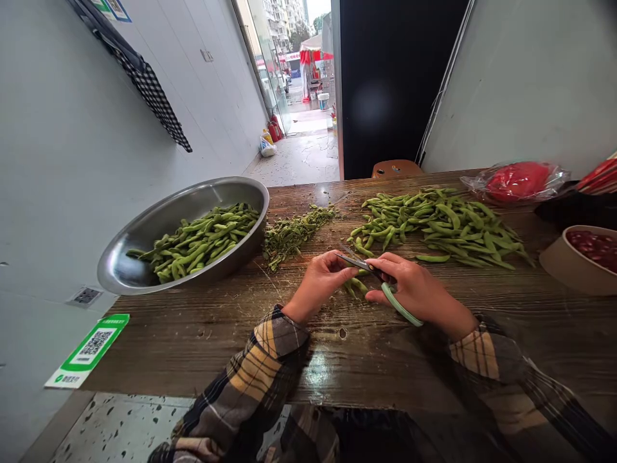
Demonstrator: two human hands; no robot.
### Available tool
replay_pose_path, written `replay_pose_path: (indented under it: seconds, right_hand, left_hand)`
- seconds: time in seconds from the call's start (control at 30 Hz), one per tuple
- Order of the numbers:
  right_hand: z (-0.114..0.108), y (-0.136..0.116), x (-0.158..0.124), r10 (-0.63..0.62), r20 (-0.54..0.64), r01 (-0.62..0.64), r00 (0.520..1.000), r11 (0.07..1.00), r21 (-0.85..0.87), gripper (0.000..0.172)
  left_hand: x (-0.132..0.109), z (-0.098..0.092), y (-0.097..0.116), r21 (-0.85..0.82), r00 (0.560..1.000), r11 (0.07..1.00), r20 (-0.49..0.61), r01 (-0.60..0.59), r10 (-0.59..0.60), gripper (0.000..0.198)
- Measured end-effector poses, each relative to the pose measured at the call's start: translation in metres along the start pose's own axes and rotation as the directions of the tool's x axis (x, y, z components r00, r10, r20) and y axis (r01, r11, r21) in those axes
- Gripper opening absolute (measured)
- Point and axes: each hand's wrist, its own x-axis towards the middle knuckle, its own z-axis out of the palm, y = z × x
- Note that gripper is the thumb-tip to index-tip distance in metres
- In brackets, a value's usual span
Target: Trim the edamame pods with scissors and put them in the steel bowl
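My right hand [409,283] is closed around scissors [396,302] with pale green handles, their blades pointing left. The blades reach the fingertips of my left hand [318,280], which is closed in a pinch; what it pinches is hidden by the fingers. Under and between my hands lie a few green edamame pods [357,287]. Just beyond my right hand spreads a large pile of pods [448,225]. To the left, a wide metal bowl [113,270] sits tilted with many pods [202,241] in it. Trimmed stems and scraps [294,235] form a heap between bowl and pile.
The dark wooden table [231,347] carries a green QR-code card [89,350] at its left edge. On the right are a red item in clear plastic [518,182] and a tub of dark red contents [562,260]. Beyond the table stand an orange chair back [396,168] and a glass doorway.
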Motion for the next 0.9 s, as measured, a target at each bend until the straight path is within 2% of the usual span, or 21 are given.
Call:
replay_pose_path:
  seconds: [0.23, 0.4, 0.5, 0.77, 0.9]
  right_hand:
    - [0.005, 0.001, 0.0, -0.014, -0.01, 0.014, 1.0, 1.0, 0.006, 0.048]
    - [0.008, 0.004, 0.0, -0.044, -0.037, 0.044, 0.998, 0.999, 0.004, 0.044]
    - [0.007, 0.005, 0.0, -0.038, -0.02, 0.037, 0.999, 0.999, -0.032, 0.04]
    - [0.009, 0.008, -0.001, -0.044, 0.015, 0.045, 0.999, 0.994, -0.096, 0.038]
    - [0.011, 0.013, 0.0, -0.052, 0.022, 0.053, 0.998, 0.997, -0.06, 0.039]
  left_hand:
    - [-0.002, 0.005, -0.001, -0.012, 1.0, 1.0, -0.003, 0.005, -0.005, 0.023]
    - [-0.005, 0.004, 0.002, 0.018, 0.997, 0.997, 0.025, 0.075, -0.075, 0.029]
    - [-0.005, 0.003, 0.003, 0.051, 0.994, 0.994, 0.05, 0.092, -0.095, 0.032]
    - [-0.004, 0.0, 0.006, 0.151, 0.992, 0.982, 0.03, 0.116, -0.121, 0.03]
    - [-0.001, -0.004, 0.005, 0.068, 0.992, 0.991, 0.023, 0.118, -0.12, 0.027]
